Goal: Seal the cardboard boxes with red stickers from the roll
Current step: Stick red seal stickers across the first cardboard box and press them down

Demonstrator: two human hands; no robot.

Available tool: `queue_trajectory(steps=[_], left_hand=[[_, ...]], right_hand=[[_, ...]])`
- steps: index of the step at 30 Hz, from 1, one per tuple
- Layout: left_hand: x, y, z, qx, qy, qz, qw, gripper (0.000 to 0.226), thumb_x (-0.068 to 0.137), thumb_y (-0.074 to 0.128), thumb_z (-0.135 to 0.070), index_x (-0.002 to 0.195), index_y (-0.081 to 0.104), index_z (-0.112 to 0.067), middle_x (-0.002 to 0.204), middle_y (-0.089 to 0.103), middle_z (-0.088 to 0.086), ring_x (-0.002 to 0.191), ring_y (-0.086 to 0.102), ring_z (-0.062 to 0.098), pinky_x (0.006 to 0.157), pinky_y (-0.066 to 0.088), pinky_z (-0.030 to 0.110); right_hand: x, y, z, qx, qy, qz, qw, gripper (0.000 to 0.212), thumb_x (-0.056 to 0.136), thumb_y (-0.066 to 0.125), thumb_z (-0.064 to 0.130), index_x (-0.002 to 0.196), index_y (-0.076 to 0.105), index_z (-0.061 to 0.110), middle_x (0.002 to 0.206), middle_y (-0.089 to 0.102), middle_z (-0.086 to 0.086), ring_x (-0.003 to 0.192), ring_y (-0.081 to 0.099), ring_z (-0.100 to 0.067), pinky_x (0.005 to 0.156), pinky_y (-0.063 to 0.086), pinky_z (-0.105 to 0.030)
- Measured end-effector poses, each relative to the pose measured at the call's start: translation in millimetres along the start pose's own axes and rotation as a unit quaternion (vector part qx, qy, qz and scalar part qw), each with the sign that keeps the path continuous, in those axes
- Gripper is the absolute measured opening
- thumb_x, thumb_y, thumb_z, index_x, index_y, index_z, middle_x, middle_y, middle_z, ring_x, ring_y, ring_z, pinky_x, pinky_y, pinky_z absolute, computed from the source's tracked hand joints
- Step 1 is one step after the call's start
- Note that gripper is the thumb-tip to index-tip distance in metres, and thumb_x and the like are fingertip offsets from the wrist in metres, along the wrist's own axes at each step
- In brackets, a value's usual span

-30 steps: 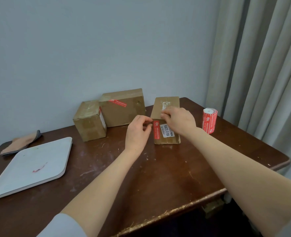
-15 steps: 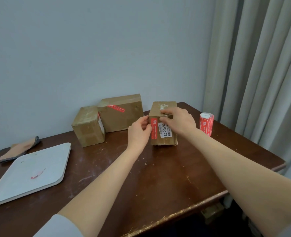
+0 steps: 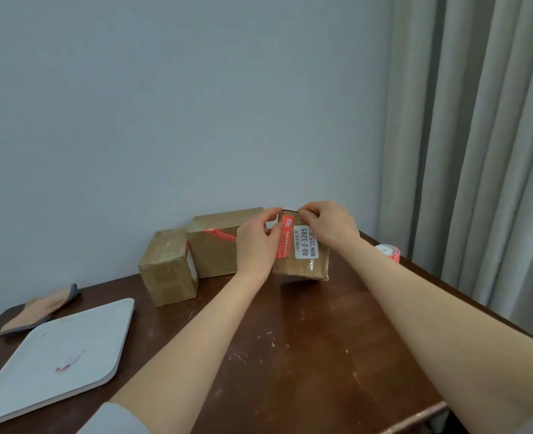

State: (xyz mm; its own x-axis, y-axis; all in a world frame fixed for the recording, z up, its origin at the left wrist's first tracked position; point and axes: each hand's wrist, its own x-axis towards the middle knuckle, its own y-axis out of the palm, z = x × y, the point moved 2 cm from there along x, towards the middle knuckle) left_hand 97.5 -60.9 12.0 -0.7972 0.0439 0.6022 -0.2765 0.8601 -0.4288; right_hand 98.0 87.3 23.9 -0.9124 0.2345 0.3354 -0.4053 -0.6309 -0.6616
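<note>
By surface (image 3: 290,355) far edge, left hand (image 3: 256,245) & right hand (image 3: 331,227) fingers grip tilted box (image 3: 302,267) w/ red sticker (image 3: 285,236) on; mid box (image 3: 215,258) stickered, small box (image 3: 168,274) unclear

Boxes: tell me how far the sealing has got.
Done: the big box at the back carries a red sticker. In hand: left hand and right hand grip the front box, a second sticker already on its face. Left: possibly the small box, whose seal I cannot make out; the roll waits at right.
</note>
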Motion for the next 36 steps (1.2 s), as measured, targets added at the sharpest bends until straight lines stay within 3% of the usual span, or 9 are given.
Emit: queue_trajectory(steps=[3, 8, 16, 24, 30, 33, 36], left_hand=[[3.3, 2.1, -0.3, 0.015, 0.014, -0.006, 1.000, 0.022, 0.090, 0.061, -0.026, 0.110, 0.069, -0.021, 0.105, 0.070, -0.006, 0.092, 0.063, 0.006, 0.076, 0.049, 0.017], [5.7, 2.7, 0.3, 0.048, 0.024, -0.001, 0.999, 0.021, 0.091, 0.061, -0.028, 0.107, 0.071, -0.021, 0.099, 0.070, -0.007, 0.078, 0.061, 0.003, 0.070, 0.047, 0.014], [9.2, 3.3, -1.9, 0.089, -0.002, -0.013, 0.996, 0.014, 0.090, 0.060, -0.027, 0.098, 0.072, -0.023, 0.099, 0.070, -0.007, 0.096, 0.060, 0.010, 0.080, 0.048, 0.026], [6.4, 8.0, 12.0, 0.047, -0.070, 0.019, 0.996, 0.009, 0.087, 0.062, -0.021, 0.088, 0.070, -0.025, 0.088, 0.069, -0.008, 0.081, 0.068, 0.016, 0.079, 0.056, 0.040], [5.6, 0.5, 3.5, 0.000, -0.051, 0.003, 0.999, 0.013, 0.087, 0.065, -0.032, 0.097, 0.070, -0.028, 0.098, 0.069, -0.011, 0.082, 0.061, 0.005, 0.077, 0.050, 0.027], [9.4, -2.4, -3.6, -0.021, -0.048, 0.009, 0.999, 0.018, 0.087, 0.065, -0.035, 0.103, 0.070, -0.028, 0.102, 0.070, -0.009, 0.091, 0.063, 0.008, 0.078, 0.052, 0.029], [9.5, -3.8, -6.2, -0.015, -0.047, 0.020, 0.999, 0.021, 0.087, 0.064, -0.036, 0.106, 0.069, -0.028, 0.105, 0.070, -0.008, 0.092, 0.064, 0.009, 0.079, 0.054, 0.031]], right_hand=[[1.8, -0.6, -1.2, 0.001, 0.003, -0.001, 1.000, 0.028, 0.099, 0.043, 0.037, 0.114, 0.066, 0.029, 0.107, 0.067, 0.004, 0.088, 0.057, -0.014, 0.064, 0.039, -0.029], [2.6, 0.2, -2.2, 0.003, 0.001, 0.000, 1.000, 0.028, 0.099, 0.043, 0.037, 0.114, 0.066, 0.030, 0.106, 0.067, 0.004, 0.088, 0.057, -0.014, 0.065, 0.042, -0.029], [0.7, 1.1, -1.8, 0.007, 0.004, 0.006, 1.000, 0.026, 0.098, 0.045, 0.036, 0.112, 0.066, 0.031, 0.106, 0.067, 0.004, 0.089, 0.058, -0.014, 0.068, 0.044, -0.030], [-11.2, 10.3, -8.1, -0.037, 0.006, -0.012, 0.999, 0.024, 0.098, 0.046, 0.036, 0.111, 0.067, 0.036, 0.107, 0.068, 0.006, 0.095, 0.060, -0.016, 0.070, 0.044, -0.031], [-4.5, -6.3, 5.2, -0.051, 0.008, -0.005, 0.999, 0.026, 0.099, 0.045, 0.036, 0.111, 0.067, 0.035, 0.109, 0.067, 0.007, 0.090, 0.055, -0.015, 0.065, 0.037, -0.028], [0.0, -14.6, 12.4, -0.046, 0.014, 0.008, 0.999, 0.027, 0.099, 0.044, 0.036, 0.111, 0.068, 0.032, 0.107, 0.068, 0.005, 0.086, 0.055, -0.014, 0.055, 0.034, -0.026], [-0.8, -13.8, 12.6, -0.032, 0.016, 0.011, 0.999, 0.026, 0.099, 0.044, 0.035, 0.109, 0.068, 0.032, 0.107, 0.068, 0.003, 0.090, 0.058, -0.017, 0.062, 0.039, -0.028]])
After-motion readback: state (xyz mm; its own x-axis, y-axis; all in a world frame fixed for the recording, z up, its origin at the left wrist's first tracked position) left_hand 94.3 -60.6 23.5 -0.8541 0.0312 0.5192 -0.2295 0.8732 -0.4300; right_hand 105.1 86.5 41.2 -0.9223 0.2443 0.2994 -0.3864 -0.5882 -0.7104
